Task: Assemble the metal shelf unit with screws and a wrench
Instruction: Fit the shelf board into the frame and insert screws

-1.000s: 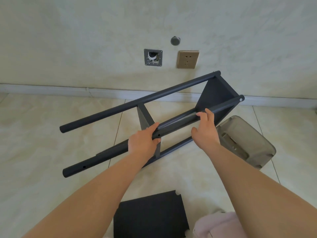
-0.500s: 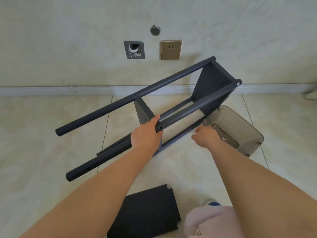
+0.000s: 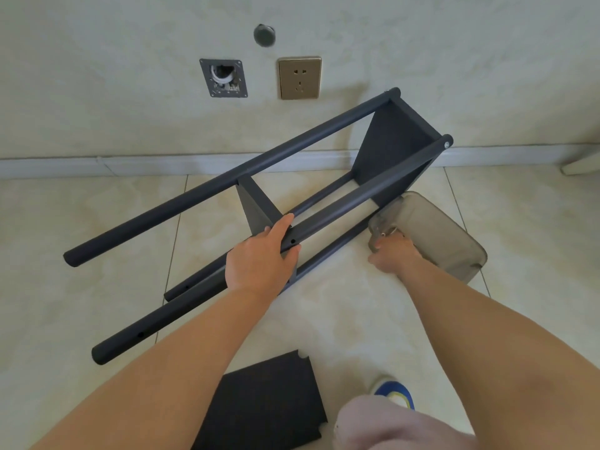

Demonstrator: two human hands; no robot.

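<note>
Shelf frame [image 3: 324, 203] lies tilted on the tiled floor [image 3: 97, 222] near the wall. Left hand [image 3: 259, 258], fingers wrapped around a front pole. Right hand [image 3: 391, 254] reaches into grey bin [image 3: 438, 235]; grip there unclear. Loose dark panel [image 3: 263, 404] lies nearer the person.

Both bare arms are reaching forward and down.
The left hand [image 3: 259, 259] is wrapping its fingers around a pole [image 3: 324, 219], thumb on top; the right hand [image 3: 391, 256] is curling low, knuckles up, fingertips hidden.
</note>
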